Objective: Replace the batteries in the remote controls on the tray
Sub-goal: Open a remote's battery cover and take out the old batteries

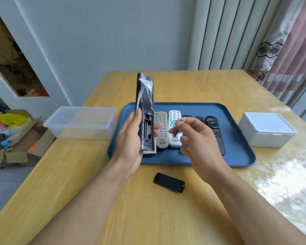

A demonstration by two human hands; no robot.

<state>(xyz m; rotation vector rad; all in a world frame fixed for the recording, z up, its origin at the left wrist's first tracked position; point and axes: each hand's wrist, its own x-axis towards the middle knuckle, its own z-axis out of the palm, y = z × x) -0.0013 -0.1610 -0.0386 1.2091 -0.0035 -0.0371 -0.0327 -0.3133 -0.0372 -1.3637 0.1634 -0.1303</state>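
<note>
While the left hand (129,138) grips a black remote (145,110) upright over the tray (237,152), its open battery bay faces the person, and plastic wrap clings to its upper half. The right hand (196,138) pinches a small battery (177,128) between thumb and fingers (187,123), just beside the bay. Two pale remotes (168,129) and some dark ones (217,131) lie side by side on the tray. A black cover (169,182) lies on the table (148,218), near the tray's front edge. A clear box (81,122) sits left, a lidded one (267,129) right.
</note>
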